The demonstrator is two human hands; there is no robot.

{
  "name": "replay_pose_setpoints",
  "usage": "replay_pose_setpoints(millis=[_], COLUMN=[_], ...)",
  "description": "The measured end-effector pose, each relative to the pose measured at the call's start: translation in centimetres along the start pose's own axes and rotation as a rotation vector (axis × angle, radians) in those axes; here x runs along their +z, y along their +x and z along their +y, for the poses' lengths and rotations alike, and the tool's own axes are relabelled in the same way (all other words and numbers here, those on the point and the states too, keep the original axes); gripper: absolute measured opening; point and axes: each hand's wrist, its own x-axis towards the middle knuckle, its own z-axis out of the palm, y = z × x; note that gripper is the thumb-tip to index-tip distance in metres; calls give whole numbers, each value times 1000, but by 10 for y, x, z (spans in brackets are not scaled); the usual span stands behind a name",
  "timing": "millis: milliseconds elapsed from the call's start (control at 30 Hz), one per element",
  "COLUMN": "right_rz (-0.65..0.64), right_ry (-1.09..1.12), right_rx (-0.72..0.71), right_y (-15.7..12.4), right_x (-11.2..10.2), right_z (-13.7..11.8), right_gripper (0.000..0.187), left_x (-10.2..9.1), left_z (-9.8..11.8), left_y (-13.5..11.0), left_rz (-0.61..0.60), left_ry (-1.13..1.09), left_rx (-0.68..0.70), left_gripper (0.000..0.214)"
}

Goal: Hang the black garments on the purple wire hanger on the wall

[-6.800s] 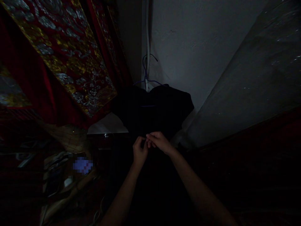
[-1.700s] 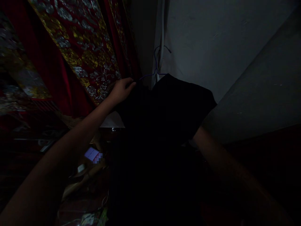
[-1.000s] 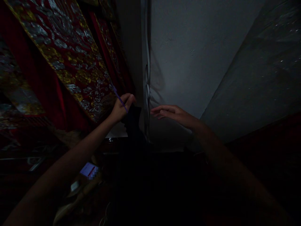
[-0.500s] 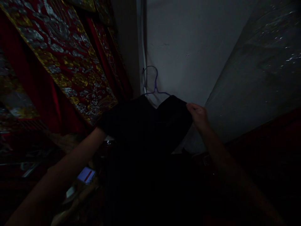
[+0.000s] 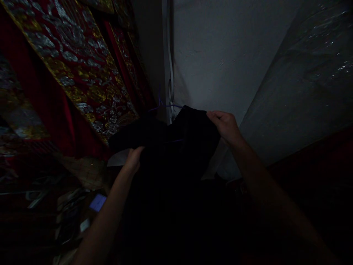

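A black shirt hangs spread out before me, its lower part lost in the dark. In its neck opening shows a thin purple hanger, tilted, with its arms running into the shoulders. My right hand pinches the cloth at the right shoulder, thumb and fingers closed on it. On the other side my left hand grips the shirt below the left sleeve, its fingers partly hidden by the cloth.
Red fabric with gold and silver embroidery hangs at the left. Behind the shirt stands a pale wall with a white cable. Clear plastic sheeting covers the right side. A lit screen glows at lower left.
My left hand has moved right, from behind the left sleeve to beneath it. The hanger has shifted left and its hook has dropped lower. My right hand has moved slightly left and up.
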Motion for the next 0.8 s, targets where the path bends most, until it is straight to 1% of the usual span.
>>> replay_pose_setpoints(millis=[33,100,167,267,333,433,500,567,633,667,700,733,800], right_rz=[28,126,235,337,370,369,298,200,129,131,160,221,410], right_ry=[-17,-19,17,91,126,164,186,198,169,132,79,13,-121], right_rx=[-14,-25,-2,49,65,73,94,104,94,73,43,1,-99], right_y=[-9,-24,-31,-26,-15,4,12,13,7,0,-10,-21,-52], right_x=[-3,-12,-23,-37,-39,-29,-17,-10,-10,-12,-16,-18,-18], right_z=[3,13,23,31,30,18,7,-1,-3,-2,0,3,12], right_gripper=[34,34,33,30,27,24,25,28,31,31,30,29,32], left_x=[-3,-5,-4,3,10,18,21,19,13,10,6,3,0], left_z=[-6,-16,-20,-14,-4,11,17,15,6,-1,-9,-17,-31], left_y=[-5,-13,-18,-18,-15,-10,-9,-10,-14,-16,-20,-23,-31], left_rz=[4,0,-26,-49,-78,-111,-92,-65,-41,-24,-14,-9,-14], left_ry=[-9,-60,-101,-98,-87,-82,-87,-96,-92,-85,-79,-79,-99], left_rx=[-25,-36,-38,-49,-18,43,78,89,63,31,-9,-54,-138], left_gripper=[39,46,53,56,55,52,50,50,51,52,52,53,52])
